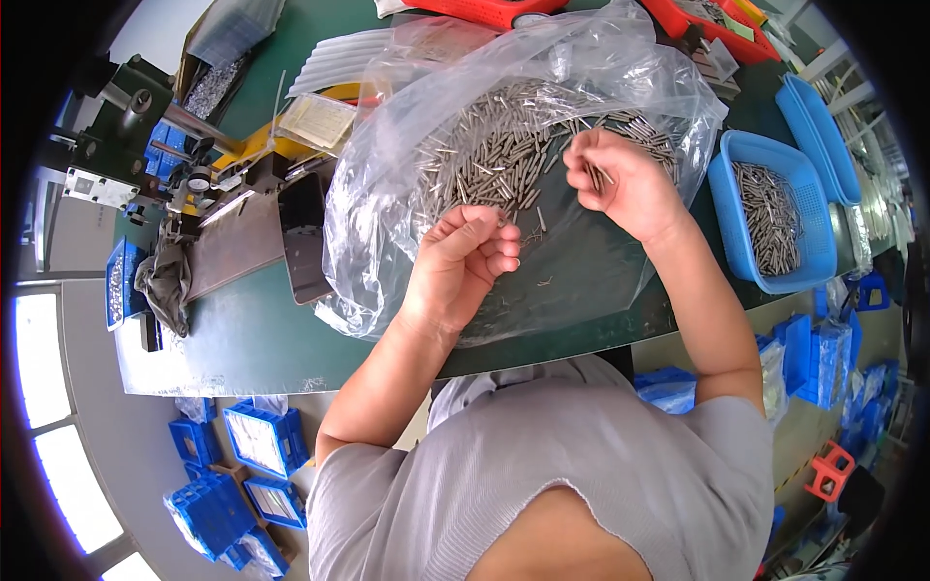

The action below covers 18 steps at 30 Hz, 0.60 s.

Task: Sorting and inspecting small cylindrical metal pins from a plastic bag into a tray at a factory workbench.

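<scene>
A large clear plastic bag [378,218] lies spread on the green table, with a heap of small metal pins [494,145] on it. My left hand [463,254] is over the near side of the heap, its thumb and fingers pinched together; whatever is between them is too small to make out. To the right, my right hand [620,179] curls its fingers around a few metal pins, their ends showing below the fingers. One loose pin [541,219] lies between the two hands, apart from the heap.
At the right, a blue basket [722,184] holds many similar pins, beside another blue basket [823,136]. A dark tablet-like slab [302,242] lies left of the bag, near a machine stand [126,107]. Red trays [484,12] stand at the back. The table's front edge curves before me.
</scene>
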{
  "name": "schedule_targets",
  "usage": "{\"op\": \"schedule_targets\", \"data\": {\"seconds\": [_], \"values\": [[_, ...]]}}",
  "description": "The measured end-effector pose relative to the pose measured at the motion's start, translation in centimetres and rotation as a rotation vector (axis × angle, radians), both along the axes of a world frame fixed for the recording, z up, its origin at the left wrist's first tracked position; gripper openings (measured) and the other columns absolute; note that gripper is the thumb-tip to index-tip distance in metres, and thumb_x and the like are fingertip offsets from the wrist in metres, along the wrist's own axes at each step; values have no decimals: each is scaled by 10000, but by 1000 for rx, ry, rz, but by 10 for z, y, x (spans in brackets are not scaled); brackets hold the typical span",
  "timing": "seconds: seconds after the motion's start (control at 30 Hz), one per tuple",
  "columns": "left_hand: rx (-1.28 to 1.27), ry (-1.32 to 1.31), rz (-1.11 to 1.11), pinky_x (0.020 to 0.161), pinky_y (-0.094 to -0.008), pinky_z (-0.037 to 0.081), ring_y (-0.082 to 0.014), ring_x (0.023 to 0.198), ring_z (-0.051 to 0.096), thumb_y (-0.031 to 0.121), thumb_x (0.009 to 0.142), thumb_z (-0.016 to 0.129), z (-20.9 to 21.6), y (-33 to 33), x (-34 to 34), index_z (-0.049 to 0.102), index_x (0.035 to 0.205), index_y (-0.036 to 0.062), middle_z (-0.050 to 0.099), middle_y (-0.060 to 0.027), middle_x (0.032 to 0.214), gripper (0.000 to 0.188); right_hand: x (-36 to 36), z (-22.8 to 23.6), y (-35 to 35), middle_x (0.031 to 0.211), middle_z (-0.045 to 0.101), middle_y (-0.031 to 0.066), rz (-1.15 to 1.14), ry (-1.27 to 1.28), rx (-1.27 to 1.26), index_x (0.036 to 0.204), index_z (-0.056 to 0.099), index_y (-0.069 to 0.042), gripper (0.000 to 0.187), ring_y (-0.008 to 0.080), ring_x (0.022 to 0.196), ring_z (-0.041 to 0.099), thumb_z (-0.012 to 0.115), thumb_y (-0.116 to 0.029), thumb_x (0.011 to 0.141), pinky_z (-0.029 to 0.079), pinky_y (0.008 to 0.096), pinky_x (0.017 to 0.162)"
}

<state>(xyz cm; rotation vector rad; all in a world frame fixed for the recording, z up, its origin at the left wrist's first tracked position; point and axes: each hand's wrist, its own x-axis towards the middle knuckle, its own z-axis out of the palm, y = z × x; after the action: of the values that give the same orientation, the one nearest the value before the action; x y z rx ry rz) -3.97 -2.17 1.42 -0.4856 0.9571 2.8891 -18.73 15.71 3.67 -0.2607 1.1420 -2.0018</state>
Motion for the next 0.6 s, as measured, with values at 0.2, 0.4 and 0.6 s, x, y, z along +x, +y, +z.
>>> {"op": "schedule_targets", "data": {"seconds": [0.2, 0.4, 0.6], "values": [[55, 43, 0, 624, -297, 544, -200, 691, 635, 88, 896, 526, -4, -4, 0, 586, 932, -3, 643, -150, 829, 114, 13, -4, -1, 765, 588, 13, 298, 1169, 517, 903, 650, -45, 150, 118, 673, 560, 667, -33, 755, 435, 255, 590], [2, 10, -14, 608, -270, 493, -174, 696, 585, 130, 906, 528, 1, -2, 0, 578, 943, 11, 620, -112, 827, 134, 17, -8, -5, 768, 582, 87, 343, 1439, 670, 852, 614, -53, 161, 252, 711, 592, 677, -72, 705, 456, 339, 617], [18, 33, -45, 616, -275, 503, -184, 710, 597, 121, 908, 524, 0, -3, 1, 576, 952, 8, 621, -119, 835, 132, 19, -1, -6, 718, 566, 38, 228, 1095, 581, 809, 558, -20, 113, 120, 620, 532, 626, -110, 803, 421, 283, 566]]}}
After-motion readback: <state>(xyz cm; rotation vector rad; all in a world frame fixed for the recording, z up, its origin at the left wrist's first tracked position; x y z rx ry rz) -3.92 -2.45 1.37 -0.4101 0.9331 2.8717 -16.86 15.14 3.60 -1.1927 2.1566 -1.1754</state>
